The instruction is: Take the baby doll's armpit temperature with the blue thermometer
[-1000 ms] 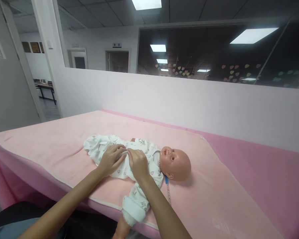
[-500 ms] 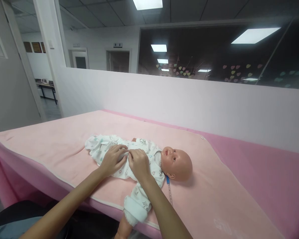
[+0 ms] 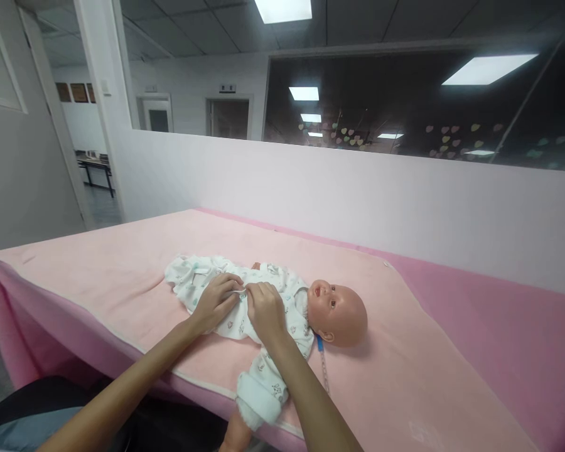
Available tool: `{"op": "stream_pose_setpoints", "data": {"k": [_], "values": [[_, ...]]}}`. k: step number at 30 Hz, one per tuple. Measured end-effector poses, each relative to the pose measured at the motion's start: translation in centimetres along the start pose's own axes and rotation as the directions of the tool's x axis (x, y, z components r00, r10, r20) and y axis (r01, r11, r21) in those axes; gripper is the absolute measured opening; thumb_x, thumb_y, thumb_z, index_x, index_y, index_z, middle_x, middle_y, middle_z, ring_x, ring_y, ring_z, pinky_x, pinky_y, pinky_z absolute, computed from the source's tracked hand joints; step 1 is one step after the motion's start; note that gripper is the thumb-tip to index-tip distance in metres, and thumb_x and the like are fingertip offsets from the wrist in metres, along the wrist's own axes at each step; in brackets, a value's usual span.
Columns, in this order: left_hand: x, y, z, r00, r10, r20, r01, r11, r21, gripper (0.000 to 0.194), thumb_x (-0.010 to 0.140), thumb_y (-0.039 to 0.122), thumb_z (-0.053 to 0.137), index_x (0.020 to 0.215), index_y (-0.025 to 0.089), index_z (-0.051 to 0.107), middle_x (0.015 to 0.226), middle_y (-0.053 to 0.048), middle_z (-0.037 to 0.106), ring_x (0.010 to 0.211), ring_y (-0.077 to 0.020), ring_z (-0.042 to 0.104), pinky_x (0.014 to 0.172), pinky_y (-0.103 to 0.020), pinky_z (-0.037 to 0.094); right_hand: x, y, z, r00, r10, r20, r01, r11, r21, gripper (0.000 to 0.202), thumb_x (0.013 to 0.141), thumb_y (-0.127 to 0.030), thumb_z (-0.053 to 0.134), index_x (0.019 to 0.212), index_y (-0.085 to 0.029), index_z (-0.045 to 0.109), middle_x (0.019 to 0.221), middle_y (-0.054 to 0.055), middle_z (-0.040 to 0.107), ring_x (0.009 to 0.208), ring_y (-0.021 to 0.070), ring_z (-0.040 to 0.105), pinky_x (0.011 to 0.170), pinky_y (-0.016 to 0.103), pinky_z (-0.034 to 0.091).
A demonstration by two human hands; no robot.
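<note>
A baby doll [image 3: 343, 314] lies on its back with its head to the right, dressed in a white printed baby outfit [image 3: 235, 326]. Over its belly my left hand [image 3: 216, 302] pinches a narrow white edge or tie of the clothing. My right hand [image 3: 266, 307] is closed on the same white strip, fingertips close to those of the left. The exact fastening between the fingers is mostly hidden. One doll arm, its sleeve [image 3: 261, 389] folded into a thick white cuff, hangs past the near table edge.
A pale pink blanket [image 3: 405, 376] covers the table over a darker pink cloth [image 3: 489, 282]. A blue clip with a clear strap [image 3: 321, 345] lies by the doll's neck. Behind stands a low white wall [image 3: 334, 194] with glass above; a grey door [image 3: 23, 163] is at left.
The view has shifted slightly, so everything sits a little further right. My fingers have moved slightly on the white strip; both hands stay on the doll's belly.
</note>
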State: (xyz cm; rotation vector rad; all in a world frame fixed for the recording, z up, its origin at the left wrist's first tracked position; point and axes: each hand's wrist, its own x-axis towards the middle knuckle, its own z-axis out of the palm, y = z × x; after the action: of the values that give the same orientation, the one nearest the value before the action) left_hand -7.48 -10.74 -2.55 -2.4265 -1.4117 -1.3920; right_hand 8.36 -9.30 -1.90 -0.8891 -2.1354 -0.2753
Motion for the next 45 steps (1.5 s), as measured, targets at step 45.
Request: {"op": "stream_pose_setpoints", "data": {"k": [45], "values": [[6.6, 7.2, 3.1, 0.968, 0.244, -0.064, -0.246, 0.969, -0.020, 0.027, 0.070, 0.008, 0.041, 0.086, 0.021, 0.059, 0.093, -0.003, 0.063, 0.093, -0.0199, 0.053, 0.084, -0.035, 0.039, -16.0, 2.4, -11.0, 0.940, 0.335, -0.060, -0.334, 0.874, -0.354, 0.025, 0.082, -0.014, 0.035, 0.066, -0.020, 0.053, 0.065, 0.004, 0.061, 0.061, 0.0168, 0.057, 0.057, 0.026, 0.038]]}}
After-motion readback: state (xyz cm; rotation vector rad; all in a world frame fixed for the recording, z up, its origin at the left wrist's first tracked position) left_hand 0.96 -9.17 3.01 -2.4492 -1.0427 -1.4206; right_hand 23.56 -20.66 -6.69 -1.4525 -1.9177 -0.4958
